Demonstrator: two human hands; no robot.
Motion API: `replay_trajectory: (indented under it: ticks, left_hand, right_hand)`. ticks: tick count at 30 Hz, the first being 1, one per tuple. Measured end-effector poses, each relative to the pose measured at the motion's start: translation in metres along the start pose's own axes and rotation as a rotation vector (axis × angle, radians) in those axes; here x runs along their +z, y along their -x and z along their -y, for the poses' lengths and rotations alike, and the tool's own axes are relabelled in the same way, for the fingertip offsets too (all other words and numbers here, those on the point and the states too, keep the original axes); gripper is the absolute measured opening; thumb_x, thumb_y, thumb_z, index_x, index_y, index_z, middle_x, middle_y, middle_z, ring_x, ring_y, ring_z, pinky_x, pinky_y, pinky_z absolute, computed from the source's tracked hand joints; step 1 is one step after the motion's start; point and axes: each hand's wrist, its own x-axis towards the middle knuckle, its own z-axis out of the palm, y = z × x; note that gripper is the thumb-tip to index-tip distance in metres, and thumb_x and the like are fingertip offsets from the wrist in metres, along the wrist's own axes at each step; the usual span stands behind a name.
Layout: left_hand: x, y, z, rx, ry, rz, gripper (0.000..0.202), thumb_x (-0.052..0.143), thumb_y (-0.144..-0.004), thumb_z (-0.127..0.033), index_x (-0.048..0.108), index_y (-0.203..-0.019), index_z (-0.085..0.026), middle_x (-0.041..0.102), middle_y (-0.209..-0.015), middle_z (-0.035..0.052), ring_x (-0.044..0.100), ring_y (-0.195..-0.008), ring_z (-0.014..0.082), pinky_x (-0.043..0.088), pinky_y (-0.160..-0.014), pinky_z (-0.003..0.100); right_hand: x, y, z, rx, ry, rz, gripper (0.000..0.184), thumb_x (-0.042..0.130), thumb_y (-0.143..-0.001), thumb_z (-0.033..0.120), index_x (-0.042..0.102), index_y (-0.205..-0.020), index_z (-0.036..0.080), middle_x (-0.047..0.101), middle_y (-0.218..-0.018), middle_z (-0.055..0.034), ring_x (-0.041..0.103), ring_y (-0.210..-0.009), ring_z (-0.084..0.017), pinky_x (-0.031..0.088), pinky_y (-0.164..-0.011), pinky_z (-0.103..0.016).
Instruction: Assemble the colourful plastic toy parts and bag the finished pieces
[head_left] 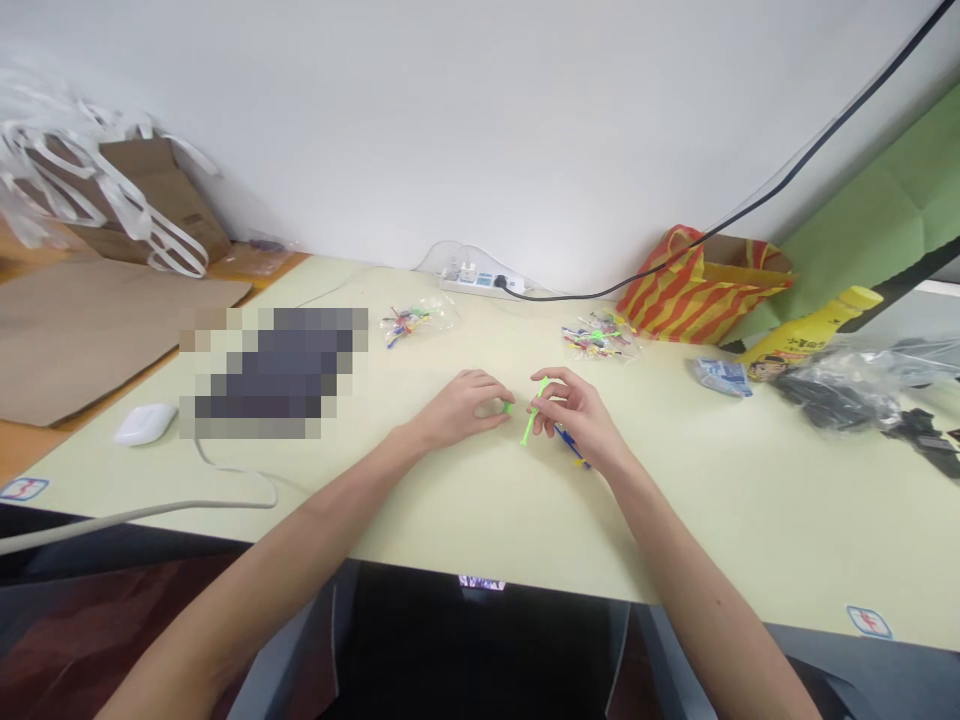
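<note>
— Fingers (491, 391) narrow on both sides, yeah? What's the left hand (466, 410) got?
— Yep, pinching what looks like a tiny bright-green plastic piece (508, 408). Right hand (581, 412) has a thin lime-green plastic stick (532, 418), tilted, over the pale-yellow tabletop (450, 510). Blue-and-yellow plastic bits (567, 439) sit just beside that palm.
— Which step is that?
— Handling the two green parts, one per hand, not touching, I'd say. Next move calls for light, steady pinches so the tiny piece doesn't slip.
</note>
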Motion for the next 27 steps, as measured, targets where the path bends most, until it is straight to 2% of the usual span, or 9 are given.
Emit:
replay_trajectory:
  ticks: [2,4,8,14,18,22,27]
  left_hand:
    - [0.001,0.000,0.003,-0.018,-0.026,0.012,0.016,0.065,-0.092,-0.031,0.071,-0.106,-0.026,0.073,-0.105,0.0025,0.063,-0.104,0.0211,0.041,-0.102,0.040]
    - [0.001,0.001,0.005,-0.031,-0.041,0.025,0.016,0.067,-0.091,-0.031,0.071,-0.105,-0.026,0.073,-0.104,0.0015,0.063,-0.102,0.0206,0.039,-0.105,0.040]
    - [0.001,0.001,0.004,-0.035,-0.034,0.058,0.014,0.066,-0.092,-0.030,0.071,-0.104,-0.026,0.074,-0.103,0.0010,0.063,-0.101,0.0199,0.038,-0.103,0.039]
    - [0.001,0.001,0.005,-0.023,-0.030,0.058,0.015,0.066,-0.091,-0.031,0.072,-0.105,-0.026,0.075,-0.101,0.0013,0.065,-0.097,0.0190,0.038,-0.103,0.039]
    - [0.003,0.001,0.008,-0.006,-0.018,0.052,0.017,0.066,-0.091,-0.029,0.072,-0.107,-0.027,0.075,-0.103,0.0007,0.066,-0.097,0.0183,0.038,-0.105,0.040]
    - [0.004,0.001,0.008,0.002,-0.007,0.050,0.016,0.066,-0.091,-0.030,0.072,-0.107,-0.027,0.075,-0.101,0.0009,0.066,-0.094,0.0186,0.039,-0.103,0.040]
    - [0.003,0.001,0.006,-0.001,-0.006,0.041,0.016,0.066,-0.092,-0.030,0.072,-0.105,-0.026,0.074,-0.099,0.0018,0.065,-0.094,0.0188,0.041,-0.100,0.039]
  right_hand:
    - [0.000,0.000,-0.001,-0.013,0.060,-0.023,0.044,0.075,-0.083,0.040,0.057,-0.121,0.027,0.060,-0.078,0.0045,0.065,-0.054,-0.014,0.044,-0.050,-0.025]
    - [0.001,0.000,-0.002,-0.039,0.137,-0.055,0.042,0.072,-0.084,0.039,0.058,-0.122,0.027,0.061,-0.079,0.0045,0.063,-0.052,-0.012,0.046,-0.052,-0.026]
    - [0.001,-0.001,-0.006,-0.058,0.271,-0.083,0.032,0.070,-0.085,0.040,0.062,-0.110,0.023,0.066,-0.076,0.0012,0.065,-0.058,-0.015,0.051,-0.062,-0.029]
    - [-0.002,-0.003,-0.011,-0.040,0.412,-0.094,0.029,0.065,-0.087,0.041,0.066,-0.108,0.021,0.074,-0.078,-0.0031,0.065,-0.063,-0.018,0.050,-0.066,-0.031]
    - [-0.004,-0.004,-0.015,-0.068,0.585,-0.137,0.021,0.059,-0.091,0.038,0.073,-0.096,0.023,0.075,-0.082,-0.0043,0.065,-0.070,-0.020,0.047,-0.069,-0.033]
    - [-0.002,-0.005,-0.017,-0.117,0.728,-0.113,0.018,0.057,-0.094,0.032,0.072,-0.087,0.025,0.075,-0.081,-0.0031,0.061,-0.073,-0.021,0.044,-0.073,-0.035]
    - [-0.003,-0.006,-0.019,-0.122,0.827,-0.070,0.016,0.058,-0.094,0.028,0.070,-0.085,0.023,0.070,-0.077,-0.0048,0.059,-0.081,-0.023,0.042,-0.075,-0.035]
